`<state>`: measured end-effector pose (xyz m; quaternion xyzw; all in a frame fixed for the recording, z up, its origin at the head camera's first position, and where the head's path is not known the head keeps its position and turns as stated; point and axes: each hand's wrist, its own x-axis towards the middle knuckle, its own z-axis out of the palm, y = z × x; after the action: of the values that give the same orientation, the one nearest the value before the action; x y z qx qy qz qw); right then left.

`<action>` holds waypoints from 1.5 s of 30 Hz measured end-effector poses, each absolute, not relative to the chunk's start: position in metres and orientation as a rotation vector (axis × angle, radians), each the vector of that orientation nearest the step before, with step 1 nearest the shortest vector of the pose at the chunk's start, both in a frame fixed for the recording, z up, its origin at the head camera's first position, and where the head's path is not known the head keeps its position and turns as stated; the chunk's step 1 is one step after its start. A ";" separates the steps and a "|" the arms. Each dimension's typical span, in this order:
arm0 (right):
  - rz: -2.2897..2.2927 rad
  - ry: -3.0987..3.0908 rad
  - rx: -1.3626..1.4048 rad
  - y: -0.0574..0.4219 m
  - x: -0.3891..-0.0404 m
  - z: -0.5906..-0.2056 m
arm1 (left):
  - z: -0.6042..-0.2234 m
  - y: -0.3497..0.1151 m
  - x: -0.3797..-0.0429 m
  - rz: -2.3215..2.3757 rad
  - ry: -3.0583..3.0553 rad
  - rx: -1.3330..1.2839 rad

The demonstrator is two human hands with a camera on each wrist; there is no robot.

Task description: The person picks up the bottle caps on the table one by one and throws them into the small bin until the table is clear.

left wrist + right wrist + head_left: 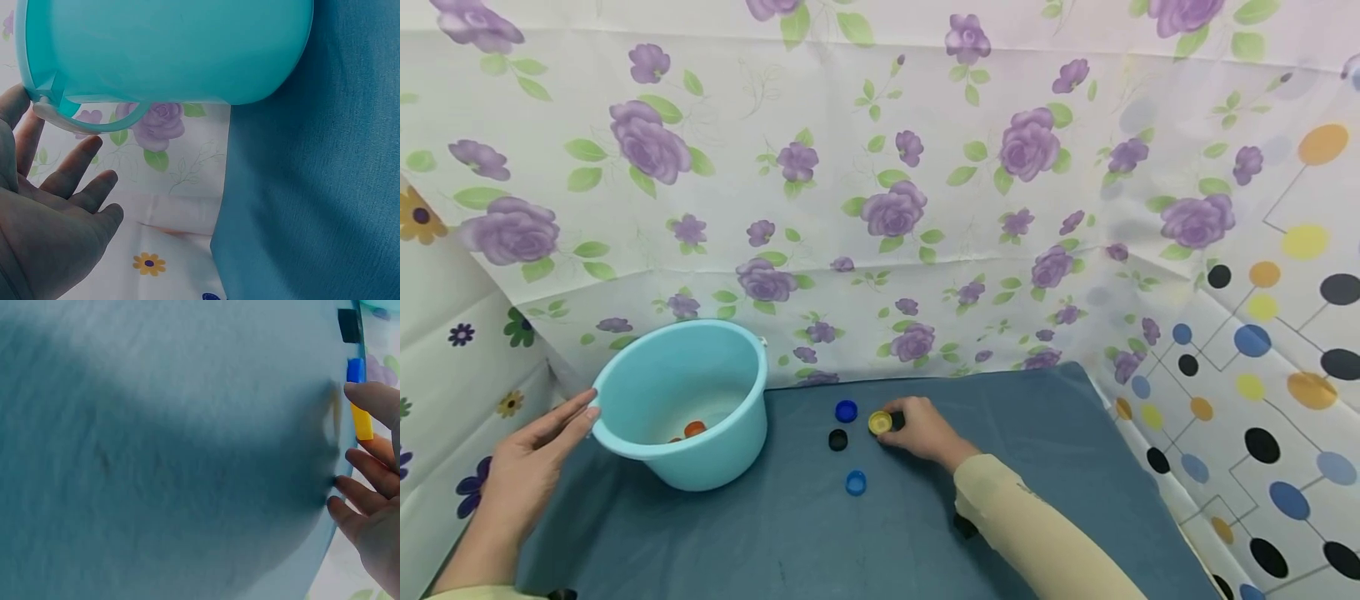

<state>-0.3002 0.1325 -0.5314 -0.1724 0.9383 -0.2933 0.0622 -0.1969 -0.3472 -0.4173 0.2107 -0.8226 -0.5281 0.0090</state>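
Observation:
A light-blue plastic bucket (pixel 722 462) stands at the left, with orange caps (pixel 695 428) inside it. My left hand (pixel 531 475) is at its left rim, thumb and forefinger pinching the edge by the handle (pixel 119 125); the other fingers extend loosely below. On the cloth right of the bucket, my right hand (pixel 925 429) pinches a yellow bottle cap (pixel 880 422) between thumb and forefinger. Something black (pixel 897 421) shows just behind that cap, partly hidden by the fingers. Nearby lie a dark blue cap (pixel 846 411), a black cap (pixel 838 440) and a lighter blue cap (pixel 855 482).
A blue-grey cloth (pixel 805 542) covers the table. A white sheet with purple flowers (pixel 895 208) hangs along the back edge. Patterned sheets close off both sides, the right one (pixel 1247 392) with coloured dots.

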 end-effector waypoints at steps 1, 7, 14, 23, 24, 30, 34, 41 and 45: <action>-0.896 2.837 -0.520 0.134 -0.301 -0.530 | -0.418 -0.348 -0.197 -1.652 -2.569 0.658; -0.952 2.829 -0.510 0.141 -0.302 -0.515 | -0.418 -0.349 -0.196 -1.658 -2.576 0.640; -0.954 2.849 -0.551 0.139 -0.302 -0.492 | -0.419 -0.348 -0.195 -1.652 -2.568 0.640; -1.010 2.823 -0.621 0.126 -0.302 -0.452 | -0.420 -0.350 -0.195 -1.648 -2.566 0.647; -1.014 2.824 -0.633 0.124 -0.302 -0.448 | -0.420 -0.350 -0.195 -1.649 -2.567 0.654; -0.986 2.870 -0.716 0.109 -0.301 -0.424 | -0.420 -0.350 -0.196 -1.641 -2.562 0.659; -0.975 2.882 -0.768 0.096 -0.302 -0.409 | -0.421 -0.348 -0.196 -1.635 -2.553 0.649; -1.005 2.859 -0.866 0.069 -0.301 -0.383 | -0.421 -0.348 -0.196 -1.646 -2.554 0.630; -0.971 2.881 -0.908 0.051 -0.299 -0.371 | -0.420 -0.347 -0.196 -1.645 -2.557 0.626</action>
<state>-0.2990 0.0509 -0.3712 -0.2862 0.9079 -0.3059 -0.0158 -0.1965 -0.3470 -0.4204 0.2018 -0.8235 -0.5300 0.0187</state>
